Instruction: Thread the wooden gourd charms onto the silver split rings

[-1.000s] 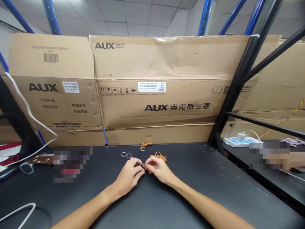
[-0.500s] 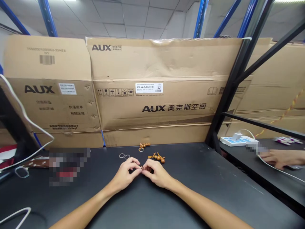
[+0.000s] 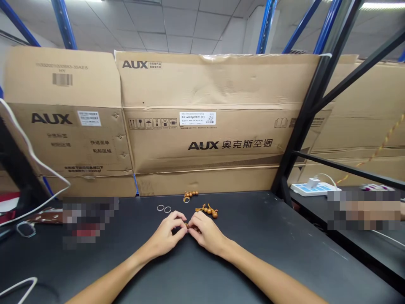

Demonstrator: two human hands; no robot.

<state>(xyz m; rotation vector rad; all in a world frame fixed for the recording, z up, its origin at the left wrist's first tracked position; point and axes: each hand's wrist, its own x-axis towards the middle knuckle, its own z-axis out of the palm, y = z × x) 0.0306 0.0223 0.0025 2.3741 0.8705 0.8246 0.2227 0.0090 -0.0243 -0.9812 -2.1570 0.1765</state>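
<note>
My left hand [image 3: 166, 233] and my right hand [image 3: 206, 232] meet fingertip to fingertip over the black table [image 3: 259, 236]. Both pinch a small brown bead charm [image 3: 189, 226] held between them; most of it is hidden by the fingers. Just beyond my right hand lies a loose string of brown wooden beads [image 3: 208, 209]. Farther back, near the cardboard, lies another bead charm with a ring [image 3: 189, 195]. Two small metal rings [image 3: 163, 208] lie side by side beyond my left hand.
Large AUX cardboard boxes [image 3: 202, 122] wall off the table's far edge. A black rack post [image 3: 303, 122] rises at the right. A white power strip [image 3: 310, 188] sits on the neighbouring table, where another person's hand is blurred out. White cables [image 3: 19, 287] lie left.
My hands have pressed closer together and slid slightly toward me with the small charm. The loose bead string stayed on the table behind my right hand.
</note>
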